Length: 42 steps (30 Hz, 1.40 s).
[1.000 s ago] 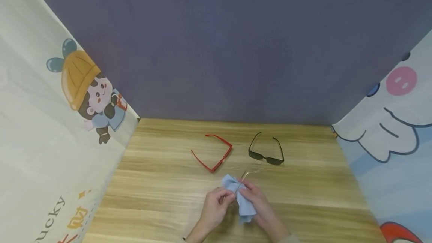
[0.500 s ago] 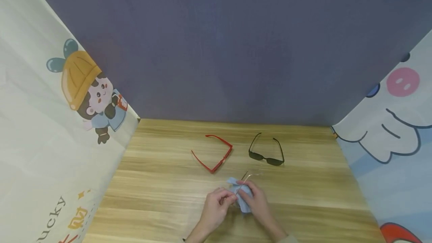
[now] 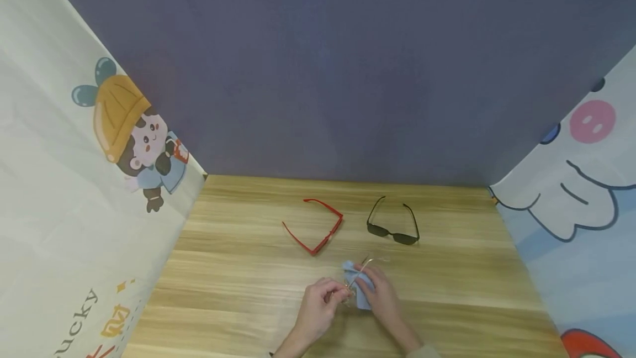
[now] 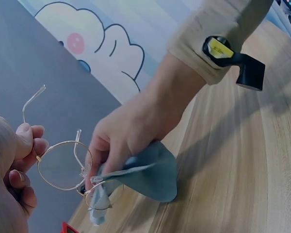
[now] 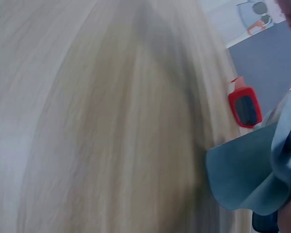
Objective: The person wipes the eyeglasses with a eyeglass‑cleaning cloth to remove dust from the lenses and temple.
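My left hand (image 3: 318, 304) pinches a pair of thin gold-wire eyeglasses (image 4: 64, 165) at one end of the frame, beside the round rim. Clear tips finish the slim temples. My right hand (image 3: 386, 301) holds a light blue cloth (image 3: 364, 298) between thumb and fingers, against the other end of the eyeglasses. In the left wrist view the cloth drapes beside the second lens and partly hides it. The right wrist view has only the cloth's loose flap and a bit of the fingers. Both hands are above the front of the table.
Red-framed sunglasses (image 3: 328, 236) lie with temples unfolded on the wooden table (image 3: 238, 269), beyond the hands. To their right lie black sunglasses (image 3: 392, 234), also unfolded. A dark grey panel (image 3: 318, 70) stands behind, with printed curtains (image 3: 44, 181) on both sides.
The cloth has gathered closer to my right hand, its lower flap no longer hanging as far down. My right hand and the eyeglasses have shifted slightly right; my left hand stays nearly in place.
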Each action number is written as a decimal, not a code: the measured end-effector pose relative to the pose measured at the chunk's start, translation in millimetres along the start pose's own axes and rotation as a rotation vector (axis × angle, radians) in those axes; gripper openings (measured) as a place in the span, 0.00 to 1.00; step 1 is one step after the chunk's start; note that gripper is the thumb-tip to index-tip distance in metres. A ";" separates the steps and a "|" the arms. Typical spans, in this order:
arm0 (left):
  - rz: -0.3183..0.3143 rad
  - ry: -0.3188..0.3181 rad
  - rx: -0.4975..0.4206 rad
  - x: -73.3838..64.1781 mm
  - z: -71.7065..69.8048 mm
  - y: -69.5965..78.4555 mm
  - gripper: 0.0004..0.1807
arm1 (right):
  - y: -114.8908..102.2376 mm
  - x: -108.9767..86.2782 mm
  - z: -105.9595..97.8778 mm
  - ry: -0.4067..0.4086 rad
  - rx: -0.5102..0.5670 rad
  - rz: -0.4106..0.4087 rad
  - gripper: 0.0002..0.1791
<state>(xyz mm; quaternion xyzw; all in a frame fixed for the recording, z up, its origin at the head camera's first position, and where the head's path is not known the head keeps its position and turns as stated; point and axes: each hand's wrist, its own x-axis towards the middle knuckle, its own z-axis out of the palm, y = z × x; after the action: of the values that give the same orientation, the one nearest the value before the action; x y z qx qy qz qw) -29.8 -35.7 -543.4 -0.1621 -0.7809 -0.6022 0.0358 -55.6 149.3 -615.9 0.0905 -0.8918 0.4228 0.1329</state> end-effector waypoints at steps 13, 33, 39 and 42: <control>0.035 0.037 -0.013 1.2 3.9 -0.8 0.04 | 11.6 3.4 1.7 0.026 -0.175 -0.215 0.19; -0.066 0.017 -0.023 -6.9 2.6 -3.0 0.05 | 43.1 17.5 -7.8 0.210 -0.175 -0.312 0.17; -0.058 0.021 -0.046 -7.2 3.0 -3.6 0.05 | 44.2 24.7 -28.3 0.225 -0.160 -0.203 0.22; -0.056 0.010 -0.054 -6.8 3.8 -2.5 0.04 | 38.7 23.6 -28.6 0.215 -0.177 -0.183 0.21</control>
<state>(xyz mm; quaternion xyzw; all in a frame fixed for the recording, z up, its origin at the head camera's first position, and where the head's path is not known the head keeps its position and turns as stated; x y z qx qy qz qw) -23.6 -34.0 -548.5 -0.1380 -0.7685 -0.6245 0.0184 -84.0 194.7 -619.3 0.1133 -0.8942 0.3360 0.2731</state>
